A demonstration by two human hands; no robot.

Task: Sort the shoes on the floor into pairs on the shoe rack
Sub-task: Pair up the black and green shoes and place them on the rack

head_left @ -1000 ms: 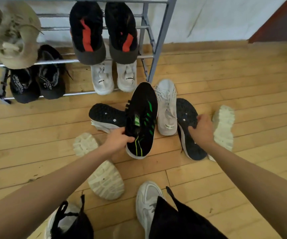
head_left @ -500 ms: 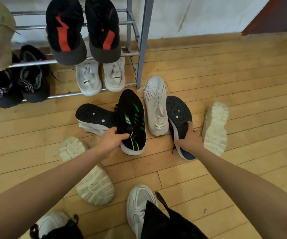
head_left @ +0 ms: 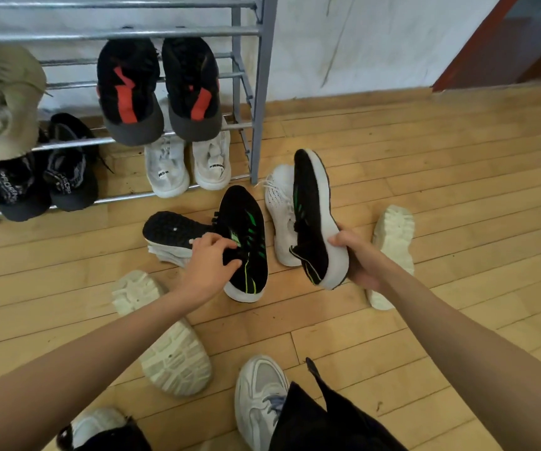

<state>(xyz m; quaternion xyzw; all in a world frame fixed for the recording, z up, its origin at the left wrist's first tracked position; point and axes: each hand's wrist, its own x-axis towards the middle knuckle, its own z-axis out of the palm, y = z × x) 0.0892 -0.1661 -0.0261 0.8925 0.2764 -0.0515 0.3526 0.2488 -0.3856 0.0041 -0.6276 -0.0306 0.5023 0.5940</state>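
My left hand (head_left: pixel 212 265) grips the collar of a black shoe with green stripes (head_left: pixel 246 242) that rests upright on the wooden floor. My right hand (head_left: pixel 358 258) holds its matching black shoe (head_left: pixel 314 216) by the white sole, lifted off the floor and tilted on its side. A white knit shoe (head_left: pixel 278 216) stands between them. Behind my left hand another shoe lies sole up, its black sole (head_left: pixel 174 229) showing. Two cream chunky shoes lie sole up, one (head_left: pixel 165 333) under my left forearm, one (head_left: pixel 392 242) to the right. The metal shoe rack (head_left: pixel 262 92) stands behind.
On the rack sit a black-and-red pair (head_left: pixel 158 92), a white pair (head_left: pixel 187 164), a black pair (head_left: pixel 44 180) and a beige shoe (head_left: pixel 2 102). My own feet in white sneakers (head_left: pixel 259 395) are at the bottom. Bare wooden floor stretches to the right.
My right hand has picked up the second black shoe from the floor and turned it on its side. My left hand has shifted its grip on the first black shoe.
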